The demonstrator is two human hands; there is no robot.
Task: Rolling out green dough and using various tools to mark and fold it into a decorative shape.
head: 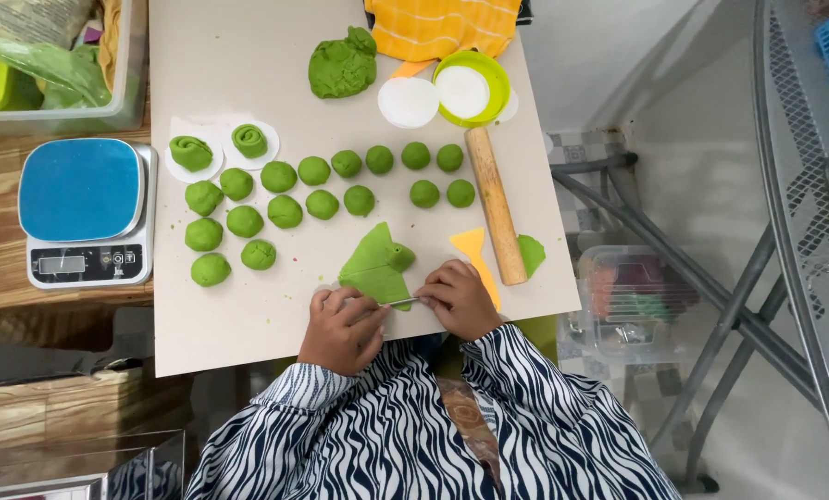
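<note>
- While both hands work at the near edge of the worktop (248, 333), the left hand (342, 329) and right hand (459, 298) meet over a flattened green dough sheet (377, 264); the fingers of each are curled together and pinch a thin pale strip between them, though its exact nature is too small to tell.
- Just beside the right hand lie a yellow scraper (471, 245) and a wooden rolling pin (495, 206), with a small dough offcut (531, 253) touching the pin's far side.
- Work done, as judged from the layout: about twenty dough balls (322, 204) sit in rough rows, and two rolled spirals (220, 146) rest on white paper rounds.
- Work left, likewise judged: a large unportioned dough lump (343, 65) remains at the far edge, and most balls are not yet flattened or rolled.
- Near the lump stand a green-rimmed lid (471, 88), a stack of white discs (408, 102) and an orange striped cloth (442, 28).
- Off the worktop's left side sits a kitchen scale (86, 213) with a blue square platform; beyond it, a clear bin (53, 65) holds green bags. A clear lidded box (632, 296) with coloured contents rests on the floor at the right.
</note>
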